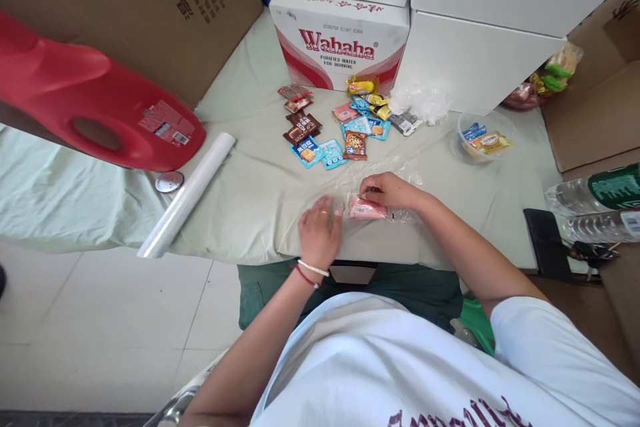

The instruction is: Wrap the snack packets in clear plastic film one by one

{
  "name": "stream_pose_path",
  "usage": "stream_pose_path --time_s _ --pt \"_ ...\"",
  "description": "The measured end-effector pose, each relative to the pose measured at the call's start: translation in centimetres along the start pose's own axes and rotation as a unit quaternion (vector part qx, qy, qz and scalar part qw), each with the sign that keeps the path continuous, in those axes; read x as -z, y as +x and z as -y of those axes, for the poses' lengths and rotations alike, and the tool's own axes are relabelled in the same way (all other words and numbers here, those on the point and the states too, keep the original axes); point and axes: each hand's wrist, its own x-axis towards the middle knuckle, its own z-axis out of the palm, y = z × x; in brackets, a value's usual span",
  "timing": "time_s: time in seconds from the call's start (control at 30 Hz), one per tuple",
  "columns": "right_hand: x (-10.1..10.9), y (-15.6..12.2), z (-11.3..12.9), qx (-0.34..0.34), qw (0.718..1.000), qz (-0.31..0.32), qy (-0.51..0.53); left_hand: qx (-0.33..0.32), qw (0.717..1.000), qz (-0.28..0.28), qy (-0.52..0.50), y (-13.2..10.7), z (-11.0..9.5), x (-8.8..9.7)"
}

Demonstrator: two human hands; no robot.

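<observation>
A pink snack packet (369,209) lies in or on a clear plastic bag (407,215) near the table's front edge; which of the two I cannot tell. My right hand (387,191) has its fingers curled onto the packet's upper edge. Just left of the bag, my left hand (320,230) rests with fingers stretched over the cloth, holding nothing. Beyond the hands lie a brown cookie packet (355,145), blue snack packets (307,151), dark brown packets (303,127) and a yellow packet (363,85).
A white plastic-film roll (187,193) and a large red jug (100,100) stand left. At the back is a Wahaha carton (343,40). To the right are a clear tub (457,147) with snacks, plastic bottles (575,197) and a black phone-like slab (547,240).
</observation>
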Motion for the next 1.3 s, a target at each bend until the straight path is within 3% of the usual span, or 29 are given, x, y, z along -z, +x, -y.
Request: stream_pose_path --time_s 0.07,0.13,0.17,0.23,0.3,0.33,0.43,0.53,0.6,0.7,0.8,0.87,0.97,1.1,1.2,1.3 --pt "-0.2 0.0 -0.2 -0.001 1.0 -0.006 0.011 0.04 0.999 -0.012 0.008 1.4 1.8 0.6" --pt "-0.3 0.1 -0.3 0.0 1.0 -0.01 0.013 0.04 0.995 -0.083 0.027 1.4 2.0 1.8" --pt "-0.4 0.1 -0.3 -0.001 1.0 -0.014 0.01 0.016 0.991 -0.128 0.035 0.9 1.4 2.4" --pt "-0.6 0.1 -0.2 -0.002 1.0 -0.024 0.002 -0.089 0.979 -0.178 0.032 -0.5 -0.7 3.3" --pt "-0.7 0.0 0.1 -0.001 1.0 -0.031 -0.004 -0.229 0.964 -0.132 0.003 -1.7 -3.1 3.2" --pt "-0.7 -0.1 0.2 -0.002 0.999 -0.032 -0.007 -0.258 0.962 -0.089 -0.003 -2.0 -4.1 2.8" --pt "-0.5 -0.5 0.4 -0.008 1.0 -0.026 -0.011 -0.189 0.982 0.004 0.022 -1.2 -5.3 0.7" --pt "0.6 -0.3 0.3 -0.021 0.999 -0.013 -0.025 -0.141 0.987 0.061 0.055 0.1 -4.4 -0.9" --pt "1.7 0.3 0.0 -0.04 0.993 -0.062 -0.091 -0.159 0.981 0.083 0.071 0.4 -3.8 -1.2" --pt "2.9 1.7 -0.2 -0.106 0.956 -0.153 -0.226 -0.179 0.976 0.09 0.089 0.3 -3.5 -0.8" --pt "3.0 3.1 0.1 -0.183 0.934 -0.105 -0.287 -0.187 0.974 0.089 0.093 0.0 -3.7 -0.5" --pt "2.9 3.6 0.6 -0.199 0.939 -0.069 -0.273 -0.186 0.974 0.09 0.089 0.1 -3.9 -0.5" --pt "3.1 2.9 1.6 -0.159 0.966 -0.074 -0.189 -0.191 0.974 0.098 0.079 0.1 -4.0 -0.7" --pt "2.0 -0.4 3.2 -0.022 0.987 -0.059 -0.145 -0.182 0.976 0.103 0.058 0.1 -3.8 -0.9" --pt "-0.8 -3.2 3.5 0.036 0.977 -0.02 -0.211 -0.164 0.98 0.111 0.017 0.2 -3.0 -1.0" --pt "-3.9 -5.3 2.4 0.066 0.957 -0.061 -0.277 -0.158 0.974 0.129 -0.096 0.6 -1.4 -0.8"
